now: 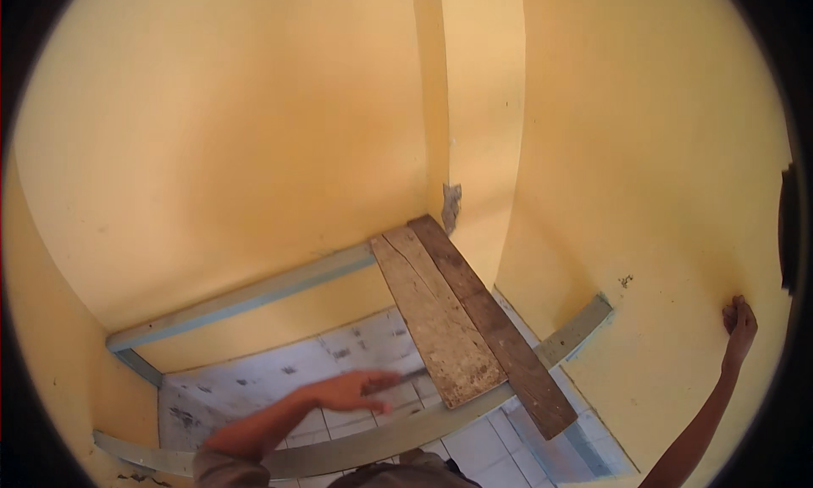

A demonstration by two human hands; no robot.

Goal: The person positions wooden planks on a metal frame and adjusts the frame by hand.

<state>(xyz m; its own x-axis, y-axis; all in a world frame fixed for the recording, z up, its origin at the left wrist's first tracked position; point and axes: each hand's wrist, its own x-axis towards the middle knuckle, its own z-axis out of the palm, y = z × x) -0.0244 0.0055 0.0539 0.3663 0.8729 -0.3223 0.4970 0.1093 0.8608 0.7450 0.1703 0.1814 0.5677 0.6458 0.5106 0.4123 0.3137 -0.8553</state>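
My left hand (351, 392) hangs over the frame's opening, left of the boards, its fingers stretched out and apart. A short dark strip (414, 375) shows just past its fingertips; whether they touch it I cannot tell. Off to the right, my right hand (742, 318) is raised against the yellow wall (669, 191), fingers curled closed. Anything inside them is too small to make out. A pale, worn wooden board (436, 318) and a darker, narrower plank (500, 331) lie side by side across the frame, between my hands.
A grey-blue wooden frame (254, 289) runs along the back wall, with its front rail (398, 433) near my body. White floor tiles (288, 382) with dark smudges show below. Plaster is broken at the corner post (451, 207). A dark object (788, 230) stands at the right rim.
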